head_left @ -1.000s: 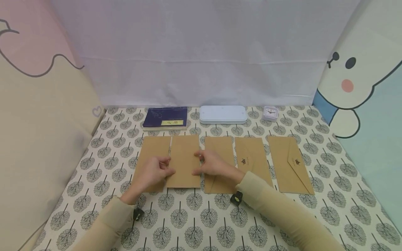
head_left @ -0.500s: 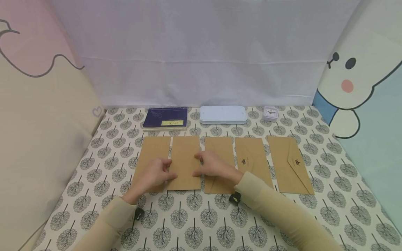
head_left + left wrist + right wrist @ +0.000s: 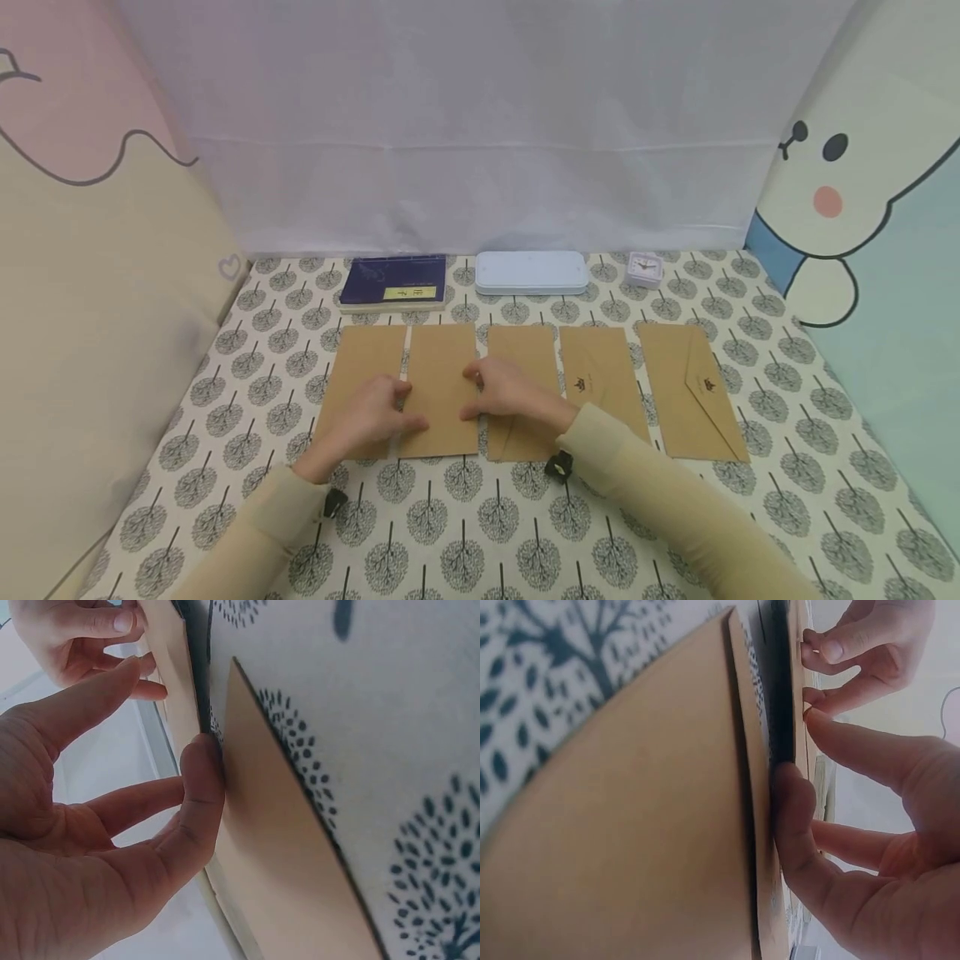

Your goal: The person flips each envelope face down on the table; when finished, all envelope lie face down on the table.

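Head view: the second envelope (image 3: 441, 358), counted from the desk's (image 3: 392, 533) left edge, sits left of centre in a row of five, its short end toward the near edge. The left hand (image 3: 369, 414) holds its left side and the right hand (image 3: 510, 390) its right side, each grip a loose C with thumb nearer the desk's near edge. The first envelope (image 3: 365, 354) and third envelope (image 3: 519, 350) lie just beside it. By the far edge are a dark blue book (image 3: 393, 279), a white case (image 3: 531, 273) and a small clock (image 3: 644, 270).

Left wrist view: the thumb reaches to the face while a bent finger meets the side edge, so this grip looks narrow and light. A dark gap suggests that the paper is slightly off the desk.

Right wrist view: the other grip matches, finger at the edge and thumb above; how firmly it presses I cannot tell. The paper looks thin and flat, so it should be very light, fairly stiff but easily creased, and not very slippery. Opposite long edges, around mid-length, seem the best hold, without squeezing inward, which could bow it.
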`<action>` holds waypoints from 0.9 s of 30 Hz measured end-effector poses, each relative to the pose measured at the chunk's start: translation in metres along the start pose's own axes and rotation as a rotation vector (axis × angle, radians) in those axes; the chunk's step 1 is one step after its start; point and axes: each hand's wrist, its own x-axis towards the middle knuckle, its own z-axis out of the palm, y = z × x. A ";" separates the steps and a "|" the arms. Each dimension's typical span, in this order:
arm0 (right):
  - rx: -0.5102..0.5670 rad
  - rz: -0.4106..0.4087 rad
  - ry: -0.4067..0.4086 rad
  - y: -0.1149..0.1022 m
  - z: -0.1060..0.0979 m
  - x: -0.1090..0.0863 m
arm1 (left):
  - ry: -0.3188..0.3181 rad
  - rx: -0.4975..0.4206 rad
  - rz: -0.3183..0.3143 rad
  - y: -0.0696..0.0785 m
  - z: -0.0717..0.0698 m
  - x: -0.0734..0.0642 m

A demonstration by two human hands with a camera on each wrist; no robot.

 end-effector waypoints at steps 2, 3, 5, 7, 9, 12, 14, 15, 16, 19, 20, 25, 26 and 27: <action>-0.001 -0.002 -0.002 0.000 -0.001 0.000 | 0.001 0.010 0.003 0.000 0.000 0.000; -0.006 -0.003 -0.004 0.000 -0.001 0.000 | 0.001 0.011 0.002 0.000 0.000 0.000; -0.010 0.002 -0.007 -0.001 -0.001 -0.001 | -0.004 0.013 0.004 0.001 -0.001 0.000; -0.008 0.011 -0.011 -0.002 -0.002 -0.001 | -0.005 0.014 0.000 0.001 0.000 0.000; 0.007 0.013 -0.017 -0.001 -0.002 -0.002 | -0.006 0.011 -0.002 0.001 -0.001 0.000; 0.047 0.002 -0.017 0.000 -0.004 -0.002 | -0.005 0.001 -0.007 0.001 -0.001 -0.001; 0.068 -0.016 -0.007 0.002 -0.004 -0.003 | -0.013 -0.015 -0.007 0.001 0.000 0.000; 0.079 -0.029 0.003 0.004 -0.004 -0.004 | -0.016 -0.021 -0.004 0.001 0.000 0.000; 0.087 -0.043 0.015 0.006 -0.005 -0.005 | -0.011 -0.020 0.002 0.001 0.000 0.000; 0.104 -0.100 0.054 0.012 -0.008 -0.010 | 0.002 -0.027 0.019 0.002 0.001 0.001; 0.113 -0.123 0.064 0.014 -0.010 -0.013 | 0.009 -0.024 0.027 0.003 0.001 0.001; 0.109 -0.196 0.097 0.027 -0.015 -0.024 | 0.047 -0.043 0.076 0.008 0.006 0.004; 0.106 -0.203 0.104 0.031 -0.015 -0.025 | 0.053 -0.049 0.089 0.009 0.007 0.005; 0.107 -0.198 0.106 0.035 -0.015 -0.027 | 0.060 -0.060 0.100 0.010 0.009 0.007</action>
